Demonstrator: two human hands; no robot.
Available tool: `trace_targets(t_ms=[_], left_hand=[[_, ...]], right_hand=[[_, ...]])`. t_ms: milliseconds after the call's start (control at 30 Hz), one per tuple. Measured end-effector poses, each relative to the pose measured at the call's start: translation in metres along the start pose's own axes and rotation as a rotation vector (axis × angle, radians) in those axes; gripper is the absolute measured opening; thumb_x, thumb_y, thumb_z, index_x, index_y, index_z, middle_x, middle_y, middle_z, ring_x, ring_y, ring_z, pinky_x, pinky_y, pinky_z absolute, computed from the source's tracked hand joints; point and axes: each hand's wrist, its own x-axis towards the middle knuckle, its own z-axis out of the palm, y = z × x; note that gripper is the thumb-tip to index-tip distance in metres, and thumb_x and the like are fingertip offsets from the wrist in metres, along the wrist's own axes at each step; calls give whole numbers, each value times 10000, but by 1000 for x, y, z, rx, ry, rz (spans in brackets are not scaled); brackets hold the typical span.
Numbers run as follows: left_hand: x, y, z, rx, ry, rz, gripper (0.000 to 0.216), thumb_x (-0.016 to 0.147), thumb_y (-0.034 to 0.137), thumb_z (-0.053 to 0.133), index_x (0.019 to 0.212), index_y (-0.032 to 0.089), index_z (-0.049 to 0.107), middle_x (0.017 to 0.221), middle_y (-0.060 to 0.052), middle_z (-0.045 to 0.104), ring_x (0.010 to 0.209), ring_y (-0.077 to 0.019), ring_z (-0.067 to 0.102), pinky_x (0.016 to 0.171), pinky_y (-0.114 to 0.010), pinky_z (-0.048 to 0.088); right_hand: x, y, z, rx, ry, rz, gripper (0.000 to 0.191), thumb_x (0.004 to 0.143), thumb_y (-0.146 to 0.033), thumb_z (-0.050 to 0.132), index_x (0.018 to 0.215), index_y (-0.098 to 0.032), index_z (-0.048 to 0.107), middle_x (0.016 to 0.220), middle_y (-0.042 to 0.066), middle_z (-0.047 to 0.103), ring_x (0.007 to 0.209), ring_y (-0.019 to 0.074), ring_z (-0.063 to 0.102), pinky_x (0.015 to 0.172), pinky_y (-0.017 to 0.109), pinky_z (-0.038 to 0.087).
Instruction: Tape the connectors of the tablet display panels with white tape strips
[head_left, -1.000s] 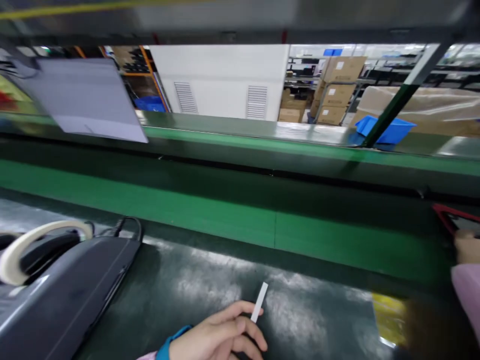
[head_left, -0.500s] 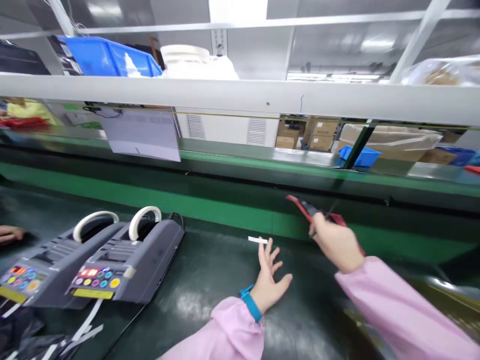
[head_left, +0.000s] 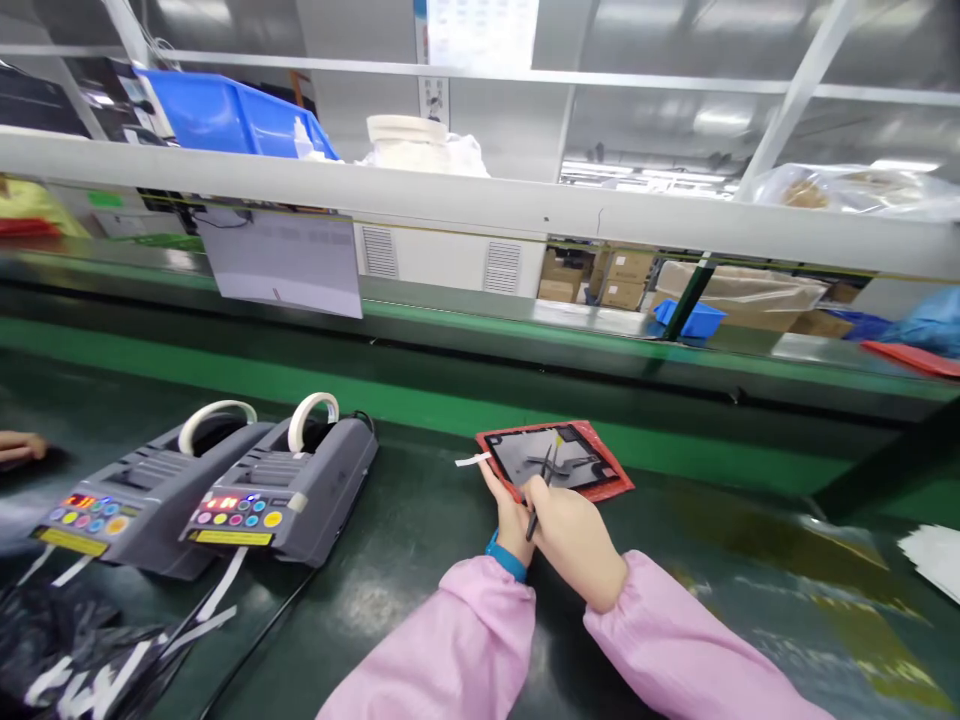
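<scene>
Head view. Right hand [head_left: 574, 530] — fingers closed around dark tweezers [head_left: 546, 468], tips over the red-edged panel [head_left: 517, 447]. Panel lies on the dark green bench [head_left: 420, 520], just beyond both hands. Left hand [head_left: 511, 520] at the panel's near left corner, one finger extended, white strip [head_left: 472, 460] at its tip; other fingers hidden — cannot tell their grip. Two grey tape dispensers [head_left: 281, 490] stand to the left, well apart from the panel.

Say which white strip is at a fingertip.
The strip at the left hand, beside the red-edged panel; other strips are lower left, near the dispensers.
</scene>
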Motion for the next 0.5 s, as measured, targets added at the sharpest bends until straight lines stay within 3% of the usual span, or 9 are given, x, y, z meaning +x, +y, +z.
trace_targets(t_ms=[67, 100, 200, 300, 433, 500], left_hand=[[2, -5, -3, -212, 104, -104, 493, 1038, 255, 407, 1484, 45, 424, 1346, -178, 635, 1201, -154, 638, 937, -288, 552], [4, -8, -6, -341, 146, -165, 625, 1005, 174, 449, 1585, 111, 227, 1445, -164, 559, 1268, -159, 599, 1013, -293, 514], [14, -20, -28, -634, 163, -289, 1030, 905, 84, 537, 1557, 264, -239, 1592, -120, 383, 1369, -164, 510, 1099, -301, 448], [26, -35, -64, -830, 52, -384, 1218, 762, 59, 644, 1544, 336, -248, 1540, -118, 465, 1259, -214, 610, 982, -344, 546], [35, -63, -112, -951, -85, -518, 1237, 632, 17, 700, 1595, 391, 19, 1342, -100, 644, 953, -217, 724, 709, -275, 593], [38, -74, -127, -970, -250, -552, 1218, 616, -18, 688, 1595, 390, 89, 1251, -81, 689, 834, -190, 726, 650, -246, 576]], right_hand=[[-11, 1, -7, 10, -3, 12, 289, 990, -360, 600, 1235, -208, 623, 1271, 97, 622, 1032, 217, 649, 879, 415, 568], [-17, 3, -12, 9, -4, 20, 269, 995, -372, 587, 1209, -217, 637, 1230, 91, 644, 981, 205, 660, 849, 388, 573], [-39, 14, -31, 46, -8, 52, 258, 1024, -395, 504, 1178, -253, 654, 997, 62, 717, 725, 174, 668, 675, 310, 547], [-61, 30, -53, 255, 27, 130, 325, 1051, -379, 394, 1268, -276, 613, 844, 33, 709, 650, 183, 659, 630, 303, 511], [-81, 48, -68, 531, 122, 348, 402, 1038, -462, 390, 1215, -261, 689, 662, 5, 581, 626, 193, 599, 641, 321, 498], [-87, 53, -65, 711, 114, 501, 453, 1017, -524, 409, 1124, -227, 734, 591, -3, 539, 548, 185, 556, 566, 316, 474]])
